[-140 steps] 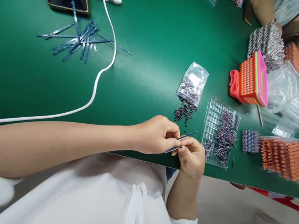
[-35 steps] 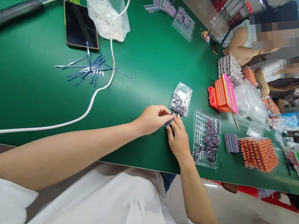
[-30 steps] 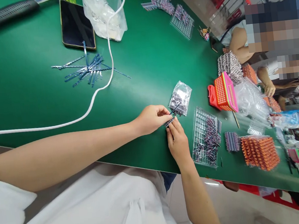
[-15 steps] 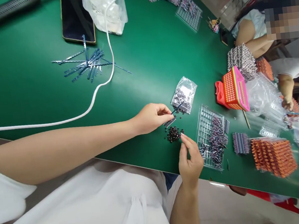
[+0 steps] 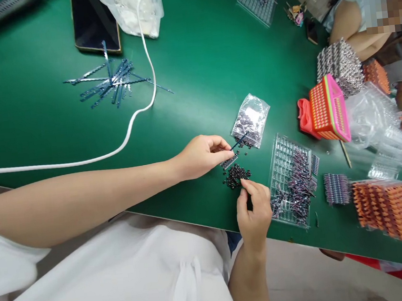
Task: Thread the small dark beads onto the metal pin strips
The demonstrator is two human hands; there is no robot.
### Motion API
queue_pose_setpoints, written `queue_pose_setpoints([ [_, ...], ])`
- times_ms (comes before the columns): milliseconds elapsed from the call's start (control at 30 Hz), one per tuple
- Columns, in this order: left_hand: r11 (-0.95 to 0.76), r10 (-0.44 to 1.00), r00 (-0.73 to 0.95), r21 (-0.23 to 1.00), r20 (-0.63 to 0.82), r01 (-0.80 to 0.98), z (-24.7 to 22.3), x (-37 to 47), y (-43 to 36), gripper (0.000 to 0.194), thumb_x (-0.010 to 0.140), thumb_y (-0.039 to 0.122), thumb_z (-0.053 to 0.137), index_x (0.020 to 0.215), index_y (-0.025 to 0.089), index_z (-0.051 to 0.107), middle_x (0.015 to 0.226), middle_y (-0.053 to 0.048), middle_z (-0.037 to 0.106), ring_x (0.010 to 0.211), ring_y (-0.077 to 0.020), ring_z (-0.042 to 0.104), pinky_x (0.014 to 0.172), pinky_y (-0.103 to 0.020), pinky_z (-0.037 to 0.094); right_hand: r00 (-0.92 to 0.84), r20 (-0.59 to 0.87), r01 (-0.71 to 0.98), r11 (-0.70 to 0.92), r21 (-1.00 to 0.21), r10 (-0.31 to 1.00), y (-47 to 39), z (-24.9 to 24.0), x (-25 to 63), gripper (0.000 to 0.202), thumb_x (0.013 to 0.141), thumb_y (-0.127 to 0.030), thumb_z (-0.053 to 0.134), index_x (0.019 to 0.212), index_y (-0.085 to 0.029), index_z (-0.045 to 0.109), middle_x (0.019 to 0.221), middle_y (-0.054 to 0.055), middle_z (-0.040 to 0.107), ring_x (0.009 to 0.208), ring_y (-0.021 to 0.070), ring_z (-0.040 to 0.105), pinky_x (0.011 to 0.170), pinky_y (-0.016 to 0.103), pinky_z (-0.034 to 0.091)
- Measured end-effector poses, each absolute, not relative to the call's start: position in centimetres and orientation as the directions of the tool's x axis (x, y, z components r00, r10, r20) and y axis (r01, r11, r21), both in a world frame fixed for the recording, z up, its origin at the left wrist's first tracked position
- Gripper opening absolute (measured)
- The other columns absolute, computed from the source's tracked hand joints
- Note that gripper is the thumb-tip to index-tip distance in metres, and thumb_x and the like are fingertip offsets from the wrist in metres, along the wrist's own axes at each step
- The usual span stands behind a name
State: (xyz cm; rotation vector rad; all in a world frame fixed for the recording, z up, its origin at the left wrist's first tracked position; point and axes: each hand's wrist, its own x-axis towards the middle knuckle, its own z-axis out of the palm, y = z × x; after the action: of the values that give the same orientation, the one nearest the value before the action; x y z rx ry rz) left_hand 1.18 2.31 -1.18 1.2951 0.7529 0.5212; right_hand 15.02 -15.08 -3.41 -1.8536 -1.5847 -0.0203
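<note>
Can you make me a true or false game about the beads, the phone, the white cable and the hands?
1. The left hand holds a thin blue strip. True.

2. The phone lies inside the red basket. False: it lies on the green table, far from the basket.

3. The right hand's fingertips are at the edge of a pile of dark beads. True.

4. The white cable is wound around the clear tray. False: it runs across the table, away from the tray.
</note>
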Motion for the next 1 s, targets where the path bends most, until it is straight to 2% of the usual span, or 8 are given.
queue_pose_setpoints([
  [233, 0.240, 0.711, 0.667, 0.968, -0.223, 0.068, -0.9, 1.1, 2.2, 0.016, 0.080, 0.030, 0.068, 0.080, 0.014, 0.066, 0.073, -0.001, 0.066, 0.071, -0.0134, 0.058, 0.069, -0.028, 0.044, 0.126, 0.410, 0.935, 0.030, -0.353, 0.903, -14.7, -2.6, 14.5, 0.026, 0.087, -0.010, 0.063, 0.108, -0.025, 0.067, 0.093, 0.006, 0.062, 0.089, 0.0195, 0.057, 0.079, 0.038, 0.053],
  [533, 0.225, 0.716, 0.666, 0.972, -0.209, 0.064, -0.9, 1.1, 2.4, 0.014, 0.081, 0.029, 0.067, 0.079, 0.015, 0.066, 0.074, -0.001, 0.067, 0.072, -0.0143, 0.060, 0.070, -0.028, 0.046, -0.057, 0.313, 0.979, 0.114, -0.166, 0.948, -13.9, -2.5, 15.1, 0.034, 0.089, -0.011, 0.060, 0.116, -0.029, 0.068, 0.103, 0.007, 0.064, 0.095, 0.0219, 0.051, 0.084, 0.040, 0.051],
  [700, 0.222, 0.718, 0.664, 0.973, -0.207, 0.063, -0.9, 1.0, 2.4, 0.013, 0.081, 0.028, 0.067, 0.079, 0.015, 0.066, 0.074, -0.001, 0.068, 0.072, -0.0145, 0.061, 0.070, -0.028, 0.047, -0.124, 0.210, 0.985, 0.146, -0.092, 0.970, -13.4, -1.3, 15.2, 0.031, 0.089, -0.012, 0.060, 0.116, -0.026, 0.067, 0.108, 0.008, 0.065, 0.099, 0.0239, 0.051, 0.086, 0.041, 0.049],
  [867, 0.215, 0.716, 0.671, 0.975, -0.192, 0.050, -0.9, 1.0, 2.3, 0.015, 0.080, 0.030, 0.067, 0.079, 0.016, 0.066, 0.075, -0.001, 0.069, 0.073, -0.0155, 0.062, 0.072, -0.029, 0.048, -0.154, 0.103, 0.985, 0.161, -0.061, 0.983, -12.2, -0.5, 15.1, 0.022, 0.093, -0.015, 0.055, 0.109, -0.024, 0.066, 0.107, 0.008, 0.065, 0.098, 0.0238, 0.050, 0.087, 0.041, 0.047],
  [1000, 0.225, 0.703, 0.685, 0.973, -0.192, 0.043, -0.8, 0.9, 2.2, 0.015, 0.081, 0.030, 0.066, 0.079, 0.016, 0.066, 0.075, -0.001, 0.068, 0.074, -0.0157, 0.062, 0.072, -0.029, 0.048, -0.182, 0.088, 0.980, 0.188, -0.070, 0.979, -11.2, -0.4, 14.9, 0.013, 0.094, -0.015, 0.053, 0.097, -0.021, 0.064, 0.099, 0.008, 0.064, 0.093, 0.0229, 0.051, 0.084, 0.040, 0.047],
])
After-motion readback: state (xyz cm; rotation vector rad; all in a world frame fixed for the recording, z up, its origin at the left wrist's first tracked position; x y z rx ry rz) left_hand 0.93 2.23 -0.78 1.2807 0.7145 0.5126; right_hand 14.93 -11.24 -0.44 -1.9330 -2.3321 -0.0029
